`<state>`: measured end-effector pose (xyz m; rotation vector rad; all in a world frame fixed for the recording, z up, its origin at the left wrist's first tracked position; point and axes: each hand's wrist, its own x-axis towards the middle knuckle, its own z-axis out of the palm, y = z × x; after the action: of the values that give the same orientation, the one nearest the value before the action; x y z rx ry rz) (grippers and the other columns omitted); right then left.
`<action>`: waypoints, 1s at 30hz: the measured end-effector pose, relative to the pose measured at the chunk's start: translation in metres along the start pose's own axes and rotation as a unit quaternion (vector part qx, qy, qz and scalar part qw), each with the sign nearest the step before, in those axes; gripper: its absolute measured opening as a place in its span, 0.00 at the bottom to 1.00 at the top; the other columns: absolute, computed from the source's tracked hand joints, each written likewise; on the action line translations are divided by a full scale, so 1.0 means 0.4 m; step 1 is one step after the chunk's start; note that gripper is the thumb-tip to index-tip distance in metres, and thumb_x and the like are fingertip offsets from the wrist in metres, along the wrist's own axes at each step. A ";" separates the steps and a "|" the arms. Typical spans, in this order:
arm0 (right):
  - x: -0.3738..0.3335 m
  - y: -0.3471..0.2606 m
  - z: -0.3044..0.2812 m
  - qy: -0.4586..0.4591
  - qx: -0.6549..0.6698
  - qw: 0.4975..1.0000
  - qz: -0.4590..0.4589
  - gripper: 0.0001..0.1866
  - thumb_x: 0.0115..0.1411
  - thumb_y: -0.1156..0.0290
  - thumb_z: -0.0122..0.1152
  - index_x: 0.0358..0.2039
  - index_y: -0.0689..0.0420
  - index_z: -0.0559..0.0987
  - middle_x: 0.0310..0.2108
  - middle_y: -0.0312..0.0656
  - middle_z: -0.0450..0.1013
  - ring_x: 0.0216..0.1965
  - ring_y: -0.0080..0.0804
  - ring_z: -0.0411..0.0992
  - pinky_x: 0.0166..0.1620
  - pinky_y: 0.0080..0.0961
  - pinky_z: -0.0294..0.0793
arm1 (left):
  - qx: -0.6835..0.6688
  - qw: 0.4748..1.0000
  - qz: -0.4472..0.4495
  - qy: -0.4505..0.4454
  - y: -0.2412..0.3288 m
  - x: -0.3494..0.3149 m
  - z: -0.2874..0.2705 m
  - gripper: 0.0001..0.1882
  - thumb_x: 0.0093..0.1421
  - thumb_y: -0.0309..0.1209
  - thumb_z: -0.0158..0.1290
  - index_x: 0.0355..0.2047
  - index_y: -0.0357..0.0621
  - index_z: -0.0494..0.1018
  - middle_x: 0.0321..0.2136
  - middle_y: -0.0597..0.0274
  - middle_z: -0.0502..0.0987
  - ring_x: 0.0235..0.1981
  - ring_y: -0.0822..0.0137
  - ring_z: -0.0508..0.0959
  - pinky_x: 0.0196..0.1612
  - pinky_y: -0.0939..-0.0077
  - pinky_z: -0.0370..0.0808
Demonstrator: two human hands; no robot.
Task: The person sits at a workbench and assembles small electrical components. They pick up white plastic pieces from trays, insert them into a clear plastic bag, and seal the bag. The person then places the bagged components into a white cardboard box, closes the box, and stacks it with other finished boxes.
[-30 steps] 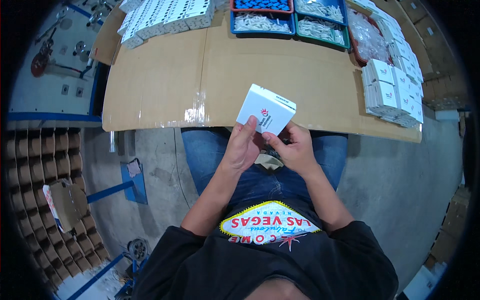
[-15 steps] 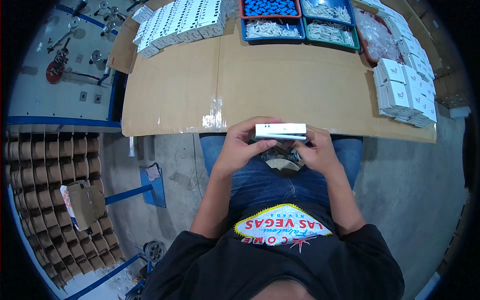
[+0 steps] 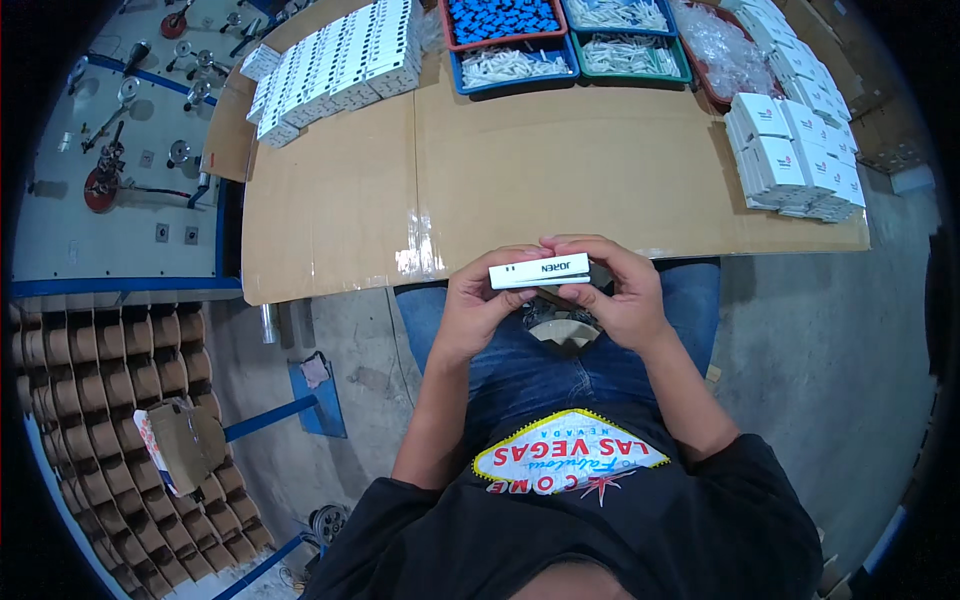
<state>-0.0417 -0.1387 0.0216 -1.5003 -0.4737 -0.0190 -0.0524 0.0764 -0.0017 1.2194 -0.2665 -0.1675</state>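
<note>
Small white box [image 3: 539, 271] gripped by both hands, left hand [image 3: 478, 305] on left end, right hand [image 3: 627, 297] on right, over lap at near edge of desk [image 3: 330, 200]. Far side: red tray [image 3: 508, 43] of blue pieces; blue tray [image 3: 520, 87] and green tray [image 3: 638, 81] of white sticks; farther right, reddish tray [image 3: 703, 78] of clear plastic bags. Stacked white boxes [image 3: 795, 165] at right.
</note>
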 end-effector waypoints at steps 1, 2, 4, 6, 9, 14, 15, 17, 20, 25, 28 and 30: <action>0.000 0.007 0.001 0.002 0.004 1.000 -0.005 0.21 0.57 0.75 0.72 0.51 0.60 0.80 0.50 0.45 0.80 0.52 0.34 0.78 0.57 0.30 0.74 | 0.004 1.000 0.001 -0.004 0.000 0.001 0.001 0.18 0.60 0.18 0.61 0.52 0.37 0.77 0.53 0.55 0.79 0.56 0.64 0.77 0.61 0.68 0.73; 0.000 0.011 0.001 0.003 0.008 1.000 -0.010 0.19 0.57 0.75 0.71 0.50 0.60 0.80 0.50 0.46 0.80 0.52 0.34 0.78 0.57 0.29 0.74 | 0.008 1.000 0.002 -0.007 0.000 0.001 0.002 0.18 0.60 0.18 0.60 0.52 0.37 0.76 0.52 0.55 0.79 0.56 0.65 0.77 0.61 0.68 0.73; 0.000 0.006 -0.002 0.008 -0.006 1.000 -0.025 0.17 0.57 0.76 0.71 0.48 0.61 0.81 0.50 0.46 0.80 0.52 0.34 0.78 0.56 0.29 0.75 | 0.006 1.000 0.000 -0.006 -0.003 0.001 0.004 0.19 0.60 0.18 0.60 0.52 0.37 0.76 0.52 0.55 0.79 0.55 0.65 0.77 0.60 0.69 0.73; 0.000 0.004 -0.001 0.013 -0.012 0.999 -0.030 0.16 0.57 0.77 0.70 0.47 0.61 0.82 0.49 0.46 0.80 0.52 0.35 0.78 0.55 0.30 0.75 | -0.004 1.000 -0.006 0.002 -0.006 0.001 0.006 0.19 0.60 0.18 0.61 0.52 0.37 0.76 0.52 0.55 0.79 0.55 0.66 0.77 0.60 0.69 0.73; 0.004 0.005 0.001 0.014 -0.030 0.999 -0.034 0.16 0.56 0.77 0.71 0.46 0.61 0.82 0.48 0.46 0.81 0.51 0.36 0.79 0.55 0.30 0.76 | 0.031 0.999 -0.011 -0.004 0.016 0.002 0.008 0.20 0.60 0.19 0.62 0.53 0.37 0.76 0.52 0.56 0.79 0.54 0.66 0.77 0.59 0.69 0.74; 0.009 0.004 0.004 0.014 -0.045 0.998 -0.046 0.15 0.55 0.75 0.72 0.45 0.60 0.83 0.47 0.45 0.82 0.48 0.37 0.79 0.52 0.31 0.76 | 0.096 0.995 -0.024 -0.011 0.072 0.011 0.027 0.18 0.59 0.21 0.63 0.51 0.36 0.77 0.50 0.56 0.80 0.52 0.66 0.78 0.57 0.70 0.74; 0.011 0.002 0.004 0.009 -0.047 0.998 -0.045 0.15 0.55 0.75 0.72 0.44 0.60 0.83 0.47 0.45 0.82 0.47 0.36 0.79 0.52 0.30 0.76 | 0.119 0.993 -0.016 -0.010 0.072 0.011 0.029 0.18 0.59 0.21 0.64 0.50 0.36 0.78 0.49 0.56 0.80 0.52 0.67 0.78 0.56 0.71 0.74; 0.018 -0.002 -0.002 0.001 -0.051 0.998 -0.046 0.15 0.55 0.75 0.72 0.44 0.59 0.84 0.46 0.44 0.82 0.46 0.36 0.79 0.51 0.30 0.77 | 0.111 0.994 0.007 -0.004 0.060 0.009 0.027 0.17 0.59 0.21 0.64 0.49 0.36 0.78 0.49 0.56 0.80 0.52 0.67 0.78 0.56 0.72 0.74; 0.017 0.005 -0.008 -0.008 -0.075 0.996 -0.054 0.16 0.54 0.75 0.72 0.44 0.59 0.84 0.46 0.43 0.82 0.44 0.36 0.79 0.48 0.28 0.77 | 0.087 0.996 0.003 0.016 0.039 0.005 0.028 0.16 0.59 0.23 0.65 0.48 0.35 0.79 0.48 0.55 0.80 0.51 0.66 0.79 0.54 0.73 0.75; 0.015 0.002 -0.007 -0.011 -0.096 0.995 0.016 0.17 0.55 0.75 0.73 0.46 0.59 0.83 0.46 0.42 0.81 0.44 0.28 0.78 0.46 0.24 0.77 | 0.014 0.998 -0.024 0.059 -0.016 -0.005 0.015 0.16 0.62 0.25 0.62 0.50 0.37 0.77 0.47 0.59 0.80 0.49 0.68 0.78 0.54 0.73 0.75; 0.014 0.000 0.019 0.024 0.027 0.996 0.077 0.20 0.57 0.75 0.73 0.50 0.60 0.81 0.48 0.42 0.80 0.47 0.25 0.77 0.50 0.24 0.77 | -0.169 0.980 -0.003 0.108 -0.065 -0.016 0.011 0.18 0.65 0.31 0.61 0.53 0.41 0.73 0.49 0.62 0.79 0.52 0.68 0.77 0.58 0.70 0.71; 0.011 0.017 0.015 0.032 0.124 0.987 0.100 0.23 0.59 0.77 0.71 0.55 0.62 0.78 0.50 0.44 0.79 0.50 0.26 0.76 0.55 0.26 0.77 | -0.209 0.975 0.002 0.081 -0.063 -0.005 0.002 0.20 0.65 0.32 0.61 0.55 0.41 0.71 0.50 0.61 0.78 0.53 0.67 0.76 0.60 0.69 0.70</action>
<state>-0.0373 -0.1312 0.0166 -1.2917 -0.2621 0.1439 -0.0542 0.0677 -0.0253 0.8080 -0.0840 -0.1121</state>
